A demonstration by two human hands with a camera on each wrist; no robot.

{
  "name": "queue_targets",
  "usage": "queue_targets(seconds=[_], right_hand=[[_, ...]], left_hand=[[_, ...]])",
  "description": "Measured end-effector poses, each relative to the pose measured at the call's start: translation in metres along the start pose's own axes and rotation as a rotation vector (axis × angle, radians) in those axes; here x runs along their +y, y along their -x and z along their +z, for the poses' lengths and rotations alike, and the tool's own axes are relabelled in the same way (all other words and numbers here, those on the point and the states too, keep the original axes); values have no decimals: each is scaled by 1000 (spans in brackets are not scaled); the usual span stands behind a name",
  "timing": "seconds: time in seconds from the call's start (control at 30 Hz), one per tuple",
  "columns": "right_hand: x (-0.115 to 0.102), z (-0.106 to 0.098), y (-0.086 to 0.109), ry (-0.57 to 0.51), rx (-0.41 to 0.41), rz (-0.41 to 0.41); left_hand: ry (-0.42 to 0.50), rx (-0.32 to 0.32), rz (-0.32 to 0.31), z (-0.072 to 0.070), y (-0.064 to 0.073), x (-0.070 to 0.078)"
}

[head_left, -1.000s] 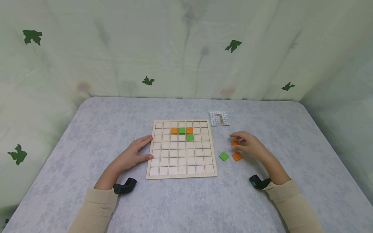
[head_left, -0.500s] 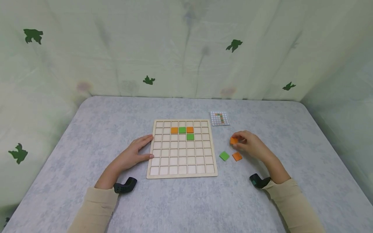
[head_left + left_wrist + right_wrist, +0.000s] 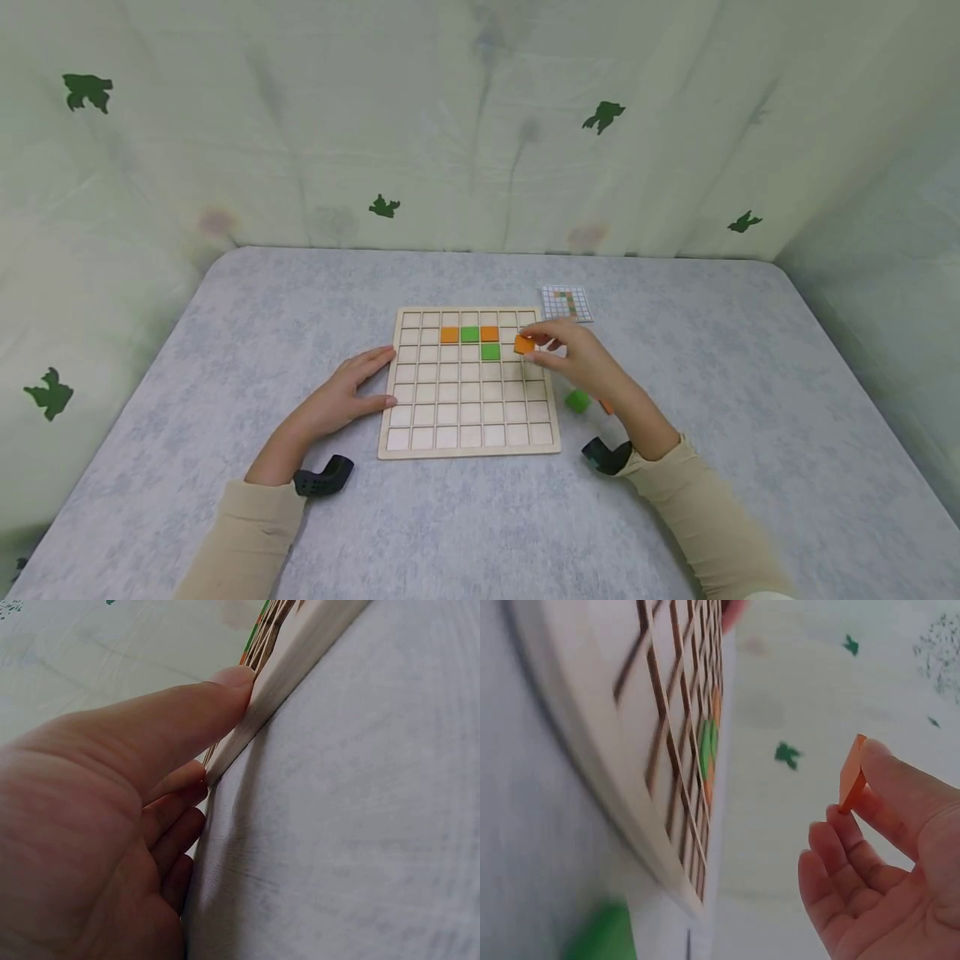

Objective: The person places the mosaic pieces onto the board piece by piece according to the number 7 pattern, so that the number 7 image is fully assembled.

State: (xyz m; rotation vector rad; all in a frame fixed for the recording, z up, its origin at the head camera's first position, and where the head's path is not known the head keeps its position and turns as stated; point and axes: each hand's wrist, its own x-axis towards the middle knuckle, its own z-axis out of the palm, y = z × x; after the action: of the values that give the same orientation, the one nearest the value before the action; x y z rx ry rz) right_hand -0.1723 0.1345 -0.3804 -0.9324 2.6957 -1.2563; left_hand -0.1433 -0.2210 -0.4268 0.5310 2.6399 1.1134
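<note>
My right hand (image 3: 573,350) pinches an orange square tile (image 3: 523,344) between thumb and fingers, over the right side of a wooden grid board (image 3: 447,454). In the right wrist view the orange tile (image 3: 852,774) is tilted, held up off the board. My left hand (image 3: 352,392) rests at the board's left edge, its fingers fairly straight; in the left wrist view the thumb (image 3: 232,679) touches the board's rim. Two orange tiles with a green tile (image 3: 469,334) between them lie in one row of the grid, and another green tile (image 3: 491,352) sits just below the right-hand orange one.
A small printed card (image 3: 564,303) with a coloured grid pattern lies beyond the board's right corner. A loose green tile (image 3: 577,401) lies right of the board; beside it an orange tile (image 3: 607,407) is partly hidden under the right forearm. A pale curtain (image 3: 450,125) hangs behind the table.
My right hand closed its fingers on the orange tile, picked it up from the table and carried it left over the board. The left hand has stayed at the board's edge.
</note>
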Motion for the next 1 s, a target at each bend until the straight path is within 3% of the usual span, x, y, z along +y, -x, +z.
queue_targets(seconds=[0.17,0.47,0.7,1.0], right_hand=[[-1,26,-11,-57,-15,-16],[12,51,-19,-25,-66,78],[11,55,-21,45,-106,68],[6,42,-18,-4,-114,95]], left_hand=[[-6,-1,11,0,-1,0],[-3,-4,7,-1,-1,0],[4,-2,0,-1,0,-1],[9,4,10,0,1,0]])
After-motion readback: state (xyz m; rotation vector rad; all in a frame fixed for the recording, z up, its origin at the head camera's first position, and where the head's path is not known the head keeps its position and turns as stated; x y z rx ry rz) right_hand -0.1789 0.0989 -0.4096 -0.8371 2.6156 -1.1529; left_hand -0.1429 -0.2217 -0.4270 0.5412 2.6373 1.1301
